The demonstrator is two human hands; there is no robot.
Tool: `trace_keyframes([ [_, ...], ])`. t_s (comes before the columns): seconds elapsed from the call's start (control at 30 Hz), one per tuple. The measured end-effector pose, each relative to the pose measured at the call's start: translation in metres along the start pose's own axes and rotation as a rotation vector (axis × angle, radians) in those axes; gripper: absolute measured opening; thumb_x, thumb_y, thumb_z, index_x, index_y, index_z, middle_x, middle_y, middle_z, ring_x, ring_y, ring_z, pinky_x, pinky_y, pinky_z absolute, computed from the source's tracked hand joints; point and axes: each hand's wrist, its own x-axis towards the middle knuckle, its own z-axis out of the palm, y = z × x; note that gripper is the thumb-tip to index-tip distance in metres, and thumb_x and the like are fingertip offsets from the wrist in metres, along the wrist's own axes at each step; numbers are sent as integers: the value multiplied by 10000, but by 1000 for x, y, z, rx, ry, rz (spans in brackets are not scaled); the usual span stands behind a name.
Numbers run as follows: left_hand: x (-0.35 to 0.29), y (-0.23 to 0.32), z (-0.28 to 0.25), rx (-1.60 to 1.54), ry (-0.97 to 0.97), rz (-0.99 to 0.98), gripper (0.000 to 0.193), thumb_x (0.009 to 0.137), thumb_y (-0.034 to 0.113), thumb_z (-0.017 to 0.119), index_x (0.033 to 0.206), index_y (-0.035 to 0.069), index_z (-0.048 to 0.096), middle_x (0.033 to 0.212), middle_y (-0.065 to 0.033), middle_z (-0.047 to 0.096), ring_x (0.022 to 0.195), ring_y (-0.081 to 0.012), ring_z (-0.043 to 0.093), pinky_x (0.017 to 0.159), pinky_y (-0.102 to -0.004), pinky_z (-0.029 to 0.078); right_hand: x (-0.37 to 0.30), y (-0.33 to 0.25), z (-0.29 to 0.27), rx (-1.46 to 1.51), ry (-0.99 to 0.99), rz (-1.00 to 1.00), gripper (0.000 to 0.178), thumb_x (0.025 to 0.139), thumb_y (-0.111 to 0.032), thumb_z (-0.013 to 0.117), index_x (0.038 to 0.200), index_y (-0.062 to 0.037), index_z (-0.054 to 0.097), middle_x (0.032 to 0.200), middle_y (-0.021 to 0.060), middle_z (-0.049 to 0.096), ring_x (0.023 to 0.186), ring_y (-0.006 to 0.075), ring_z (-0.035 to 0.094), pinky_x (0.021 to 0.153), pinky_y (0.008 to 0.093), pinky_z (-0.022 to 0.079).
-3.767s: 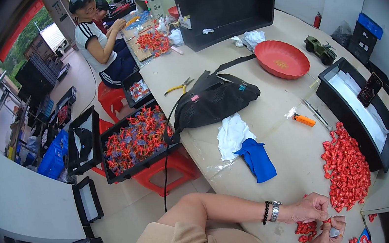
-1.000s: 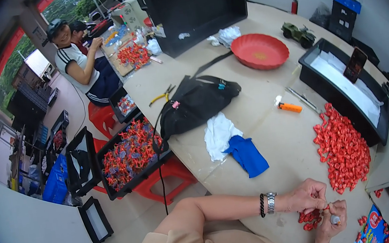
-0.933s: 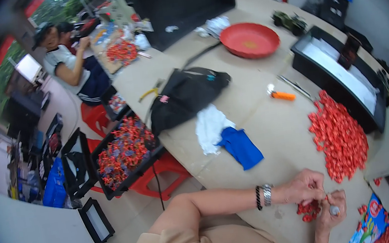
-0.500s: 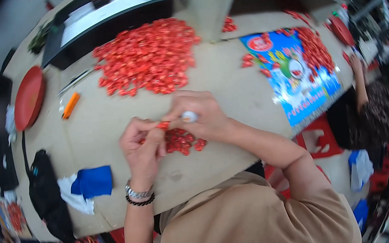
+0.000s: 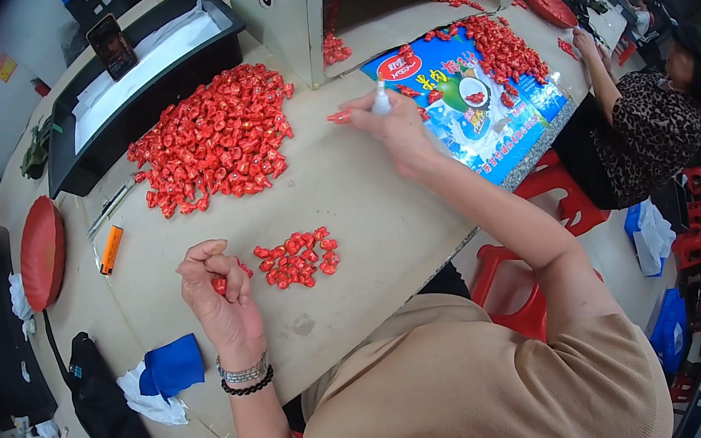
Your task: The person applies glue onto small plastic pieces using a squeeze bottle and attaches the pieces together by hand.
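My left hand point(image 5: 224, 304) is raised over the near part of the table, its fingers curled around small glossy red pieces point(image 5: 219, 286). Right beside it lies a small heap of the same knobbly red pieces point(image 5: 298, 259). Farther right, my right hand point(image 5: 403, 133) hovers near a printed blue sheet point(image 5: 506, 143). It grips a small white bottle point(image 5: 382, 102) with a narrow tip pointing up, and a red piece point(image 5: 339, 117) sticks out from its fingertips. A large pile of red pieces point(image 5: 210, 140) spreads across the far left of the table.
Behind the big pile stands a black tray point(image 5: 104, 155) with a phone point(image 5: 111, 48) leaning on it. A red dish point(image 5: 42, 253), an orange tool point(image 5: 111, 250), a blue cloth point(image 5: 176, 366) and a black bag point(image 5: 109, 414) lie left. A co-worker point(image 5: 648, 105) sits right.
My hands, earlier together over the small heap on a red piece, are now apart. The right has moved far and right with the bottle; the left has drawn back to the left. The view has shifted.
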Motion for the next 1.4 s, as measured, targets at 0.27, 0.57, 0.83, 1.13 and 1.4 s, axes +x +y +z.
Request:
trace_keyframes([
  [0.27, 5, 13, -7, -367, 113, -166, 291, 913, 262, 584, 1019, -9, 564, 844, -56, 561, 581, -99, 403, 507, -213, 351, 46, 7, -69, -77, 299, -107, 68, 812, -17, 656, 875, 9, 659, 980, 92, 677, 863, 113, 607, 826, 270, 459],
  [0.57, 8, -1, -15, -404, 49, -254, 305, 859, -43, 531, 1163, -57, 511, 1160, -177, 547, 989, -228, 561, 888, -289, 463, 50, 11, -91, -674, 171, -221, 172, 773, -106, 713, 924, -28, 690, 849, 70, 675, 764, 136, 608, 726, 294, 469],
  [0.83, 7, -3, -3, -369, -151, -268, 348, 973, 226, 497, 1231, -7, 493, 1113, -119, 595, 702, -118, 526, 594, -203, 443, 35, -9, -40, -646, 216, -498, 197, 813, -110, 675, 1004, -62, 691, 942, 62, 668, 801, 128, 629, 713, 275, 489],
  [1.13, 6, -6, -4, -346, -171, -219, 525, 967, 322, 496, 1364, 0, 374, 841, -2, 520, 507, -66, 393, 444, -196, 311, -35, -47, 103, -52, -505, -81, 304, 791, -25, 625, 1081, -20, 533, 818, 46, 594, 663, 86, 545, 575, 225, 444],
  [1.4, 9, -9, -9, -262, -143, -219, 395, 970, 243, 504, 1296, 29, 439, 844, -1, 540, 517, -65, 411, 450, -194, 315, -39, -27, 106, -3, -559, -39, 527, 696, 67, 521, 1163, -73, 323, 1116, 101, 503, 790, 105, 527, 648, 232, 416],
])
